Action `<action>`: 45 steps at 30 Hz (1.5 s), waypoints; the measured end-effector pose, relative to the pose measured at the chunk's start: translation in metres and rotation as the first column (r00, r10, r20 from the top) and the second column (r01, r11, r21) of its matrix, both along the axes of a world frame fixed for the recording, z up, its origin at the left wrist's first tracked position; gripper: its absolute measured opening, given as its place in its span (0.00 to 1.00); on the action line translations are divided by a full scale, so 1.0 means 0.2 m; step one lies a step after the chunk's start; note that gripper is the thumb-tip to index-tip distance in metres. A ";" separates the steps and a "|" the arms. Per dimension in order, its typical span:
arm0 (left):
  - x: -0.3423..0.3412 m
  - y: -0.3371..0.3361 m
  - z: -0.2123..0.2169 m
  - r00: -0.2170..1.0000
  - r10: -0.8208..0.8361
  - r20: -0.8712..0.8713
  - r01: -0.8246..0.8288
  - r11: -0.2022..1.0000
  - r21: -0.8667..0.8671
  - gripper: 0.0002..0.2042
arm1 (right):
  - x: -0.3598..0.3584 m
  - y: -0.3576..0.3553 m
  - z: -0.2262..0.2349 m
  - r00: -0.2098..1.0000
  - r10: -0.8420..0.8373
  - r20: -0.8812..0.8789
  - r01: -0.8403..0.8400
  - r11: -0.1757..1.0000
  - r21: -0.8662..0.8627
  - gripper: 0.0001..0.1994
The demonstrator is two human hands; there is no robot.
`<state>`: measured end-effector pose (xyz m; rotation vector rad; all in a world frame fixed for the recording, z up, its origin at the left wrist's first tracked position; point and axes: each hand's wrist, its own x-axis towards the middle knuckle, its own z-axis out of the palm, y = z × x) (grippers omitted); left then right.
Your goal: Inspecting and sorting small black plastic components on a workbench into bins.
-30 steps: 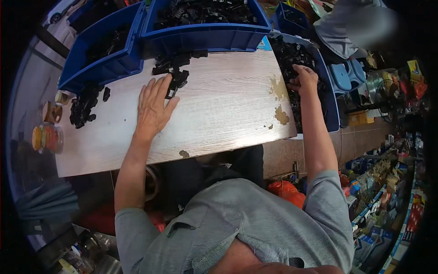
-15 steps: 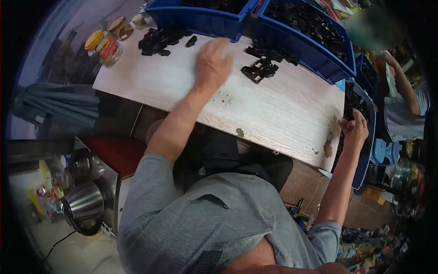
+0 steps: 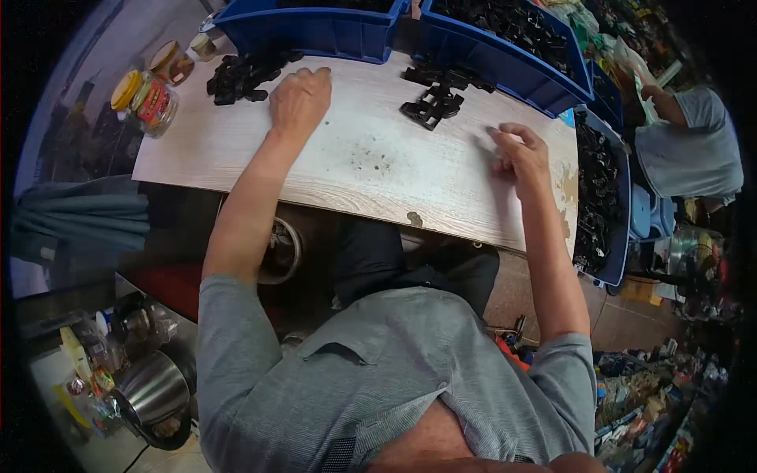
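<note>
Brought right hand (image 3: 525, 155) over bench (image 3: 441, 177), left hand (image 3: 302, 102) leftward (loosely curled; cannot tell if grasping). Pinch black parts (image 3: 235, 79), likely light, stiff, edgewise.

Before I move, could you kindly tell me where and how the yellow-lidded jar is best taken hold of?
Probably around the rounded clear body of the yellow-lidded jar, below its lid, with the left hand coming from the near side: another jar stands just behind it, and black parts lie to its right.

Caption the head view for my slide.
Left hand beside a pile of black parts, right hand over the pale table, blue bins behind.
</note>
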<state>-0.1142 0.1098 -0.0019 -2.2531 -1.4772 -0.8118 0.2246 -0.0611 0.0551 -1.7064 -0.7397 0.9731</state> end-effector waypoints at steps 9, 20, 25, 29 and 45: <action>0.06 -0.21 0.10 0.972 -0.223 0.074 0.232 0.960 -0.157 0.11 | -0.21 0.26 -0.03 0.992 0.093 0.086 -0.078 0.984 -0.163 0.17; 0.05 -0.24 0.17 0.975 -0.223 -0.011 0.208 0.926 -0.316 0.14 | -0.21 0.33 -0.05 0.983 0.120 0.140 -0.090 0.975 -0.205 0.15; 0.05 -0.18 0.14 0.975 -0.215 0.063 0.224 0.944 -0.243 0.13 | -0.16 0.29 -0.05 0.988 0.131 0.080 -0.115 0.978 -0.175 0.15; 0.03 -0.10 0.08 0.979 -0.192 0.072 0.203 0.949 -0.240 0.13 | -0.15 0.27 -0.03 0.995 0.082 0.057 -0.069 0.977 -0.203 0.15; 0.05 -0.27 0.01 0.920 -0.312 0.236 0.341 0.936 -0.088 0.13 | -0.12 0.20 -0.05 0.982 0.039 0.186 -0.009 0.987 -0.162 0.17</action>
